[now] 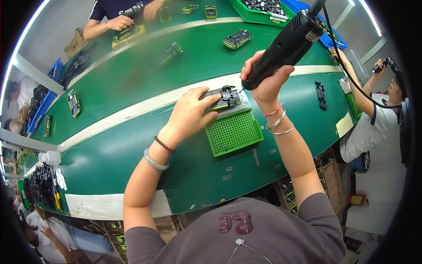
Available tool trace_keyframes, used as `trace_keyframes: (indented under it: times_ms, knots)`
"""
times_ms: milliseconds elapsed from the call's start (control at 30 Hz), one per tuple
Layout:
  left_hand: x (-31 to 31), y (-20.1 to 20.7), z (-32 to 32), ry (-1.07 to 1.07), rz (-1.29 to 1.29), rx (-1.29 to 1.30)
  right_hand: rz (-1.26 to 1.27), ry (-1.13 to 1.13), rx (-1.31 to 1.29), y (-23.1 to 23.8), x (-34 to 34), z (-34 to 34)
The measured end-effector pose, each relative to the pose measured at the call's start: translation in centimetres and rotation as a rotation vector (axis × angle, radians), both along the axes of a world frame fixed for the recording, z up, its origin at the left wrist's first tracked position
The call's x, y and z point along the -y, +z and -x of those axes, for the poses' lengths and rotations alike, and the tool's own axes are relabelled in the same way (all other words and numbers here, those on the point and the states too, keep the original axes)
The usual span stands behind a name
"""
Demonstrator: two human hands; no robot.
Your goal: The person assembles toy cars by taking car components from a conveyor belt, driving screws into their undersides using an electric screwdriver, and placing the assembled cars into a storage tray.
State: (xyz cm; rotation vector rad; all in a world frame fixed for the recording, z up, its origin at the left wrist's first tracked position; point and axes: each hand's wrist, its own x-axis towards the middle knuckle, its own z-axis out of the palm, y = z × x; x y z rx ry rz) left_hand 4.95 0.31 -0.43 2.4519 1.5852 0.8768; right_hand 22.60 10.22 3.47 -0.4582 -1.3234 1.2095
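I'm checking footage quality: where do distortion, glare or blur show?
Head view: long green tabletop bows; white tube light glares upper right; haze blurs the green-black toy car upper-centre; black plastic toy chassis under the left hand looks sharper.

Place: assembly workshop, factory type. Evidence: long green bench (110, 163), corded power driver (281, 50), several similar toy cars (229, 97) spread along it, bins (251, 16) heaped with small parts, co-workers (373, 119) around it, tube lights (370, 17) overhead, fire extinguisher (357, 200) at right
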Motion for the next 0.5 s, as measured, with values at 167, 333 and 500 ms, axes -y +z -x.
trace_keyframes:
  times_ms: [167, 333, 500]
  knots:
    - [-0.3, -0.4, 0.1, -0.002, -0.048, 0.017, 0.007, -0.004, 0.054, -0.7, -0.5, 0.5]
    - [-0.4, -0.3, 0.1, 0.001, -0.049, 0.012, 0.002, 0.019, 0.082, -1.8, -0.9, 0.7]
    - [-0.8, -0.2, 0.4, -0.048, -0.01, 0.06, -0.045, -0.005, -0.029, -2.0, -1.5, 1.7]
